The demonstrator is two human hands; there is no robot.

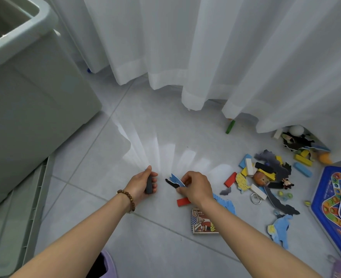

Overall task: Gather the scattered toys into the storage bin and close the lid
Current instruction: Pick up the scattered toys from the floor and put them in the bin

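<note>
A pale green storage bin (35, 109) stands open at the left, and its lid (15, 223) lies flat on the floor in front of it. My left hand (143, 182) grips a dark grey block (149, 184). Just to its right, my right hand (195, 187) pinches flat blue and black puzzle pieces (174, 181) and also holds a red block (183, 202) low over the tiles. A heap of toys (261, 173) lies further right: coloured blocks, foam puzzle pieces, a doll head and a small figure.
White curtains (205, 47) hang along the back, with a green block (230, 127) and more toys (302, 145) at their hem. A blue game board (338, 207) lies at the right edge. A small picture book (203, 221) and a metal ring (256, 198) are on the tiles.
</note>
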